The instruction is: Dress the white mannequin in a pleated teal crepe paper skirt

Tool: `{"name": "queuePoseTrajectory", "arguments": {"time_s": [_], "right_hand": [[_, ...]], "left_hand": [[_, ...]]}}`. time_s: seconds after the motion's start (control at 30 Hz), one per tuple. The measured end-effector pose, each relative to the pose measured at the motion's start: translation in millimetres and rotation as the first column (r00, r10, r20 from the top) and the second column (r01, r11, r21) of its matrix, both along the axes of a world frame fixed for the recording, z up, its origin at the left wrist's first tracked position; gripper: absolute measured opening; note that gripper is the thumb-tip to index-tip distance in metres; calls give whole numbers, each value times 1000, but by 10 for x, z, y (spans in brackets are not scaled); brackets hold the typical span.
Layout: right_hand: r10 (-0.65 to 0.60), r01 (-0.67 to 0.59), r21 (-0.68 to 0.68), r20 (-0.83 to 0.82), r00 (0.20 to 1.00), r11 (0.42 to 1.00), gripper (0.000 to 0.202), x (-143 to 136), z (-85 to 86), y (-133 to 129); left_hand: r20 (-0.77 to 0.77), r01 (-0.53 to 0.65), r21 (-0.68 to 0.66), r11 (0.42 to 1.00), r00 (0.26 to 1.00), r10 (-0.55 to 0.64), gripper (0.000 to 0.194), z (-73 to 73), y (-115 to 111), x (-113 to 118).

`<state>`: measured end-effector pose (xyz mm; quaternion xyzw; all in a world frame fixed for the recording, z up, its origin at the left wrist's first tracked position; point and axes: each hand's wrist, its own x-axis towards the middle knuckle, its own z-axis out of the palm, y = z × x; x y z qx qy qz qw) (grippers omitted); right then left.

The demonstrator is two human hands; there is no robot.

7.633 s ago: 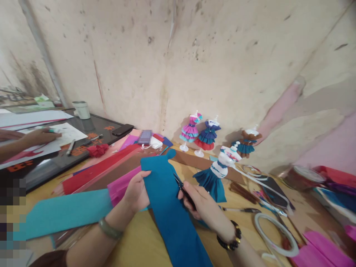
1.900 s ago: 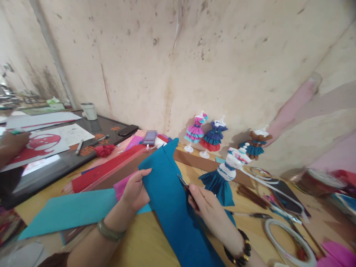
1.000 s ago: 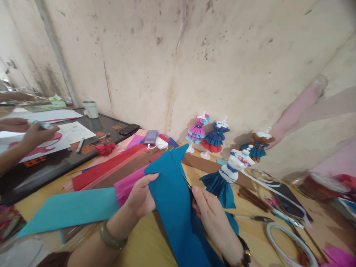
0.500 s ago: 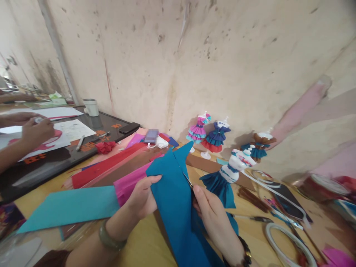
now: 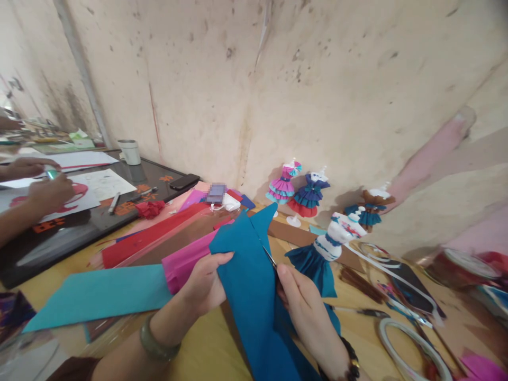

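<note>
A teal-blue sheet of crepe paper (image 5: 246, 275) hangs between my hands, its upper corner pointing up and right. My left hand (image 5: 208, 283) is closed on its left edge, thumb on top. In my right hand (image 5: 299, 299) is a pair of scissors (image 5: 269, 256). Only the narrow blades show; the fingers hide the handles. A slit runs from the paper's top edge down to the blade tips. Just beyond my right hand, a small white dress form (image 5: 327, 246) wears a teal ruffled skirt (image 5: 311, 267).
More dressed forms (image 5: 311, 190) stand along the wall. Turquoise (image 5: 107, 291), magenta (image 5: 186, 262) and red (image 5: 146, 238) paper lies to the left. At right are a tape roll (image 5: 383, 330) and a dark phone-like slab (image 5: 413, 288). Another person's hands (image 5: 51, 190) work at far left.
My hands, the paper and the scissors have shifted very slightly right. The other person's hands at far left have moved, showing a green-and-white item between them.
</note>
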<state>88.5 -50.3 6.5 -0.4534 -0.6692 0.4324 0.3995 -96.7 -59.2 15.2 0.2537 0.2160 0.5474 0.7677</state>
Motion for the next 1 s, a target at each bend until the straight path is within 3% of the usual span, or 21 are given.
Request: {"name": "queuePoseTrajectory", "arguments": {"time_s": [0.23,0.67,1.0], "right_hand": [[-3,3,17,-4,1000,1000,43,3,7,9],[-14,14,11,-9,1000,1000,45,-16,16,6],[-6,5,-37,-26,1000,999,44,11,-25,23]], "left_hand": [[-6,37,-14,999,999,-37,32,-33,-8,34],[-16,-30,-82,996,999,29,29,-23,-22,46],[-3,-19,-72,997,1000,19,26,-109,9,54]]}}
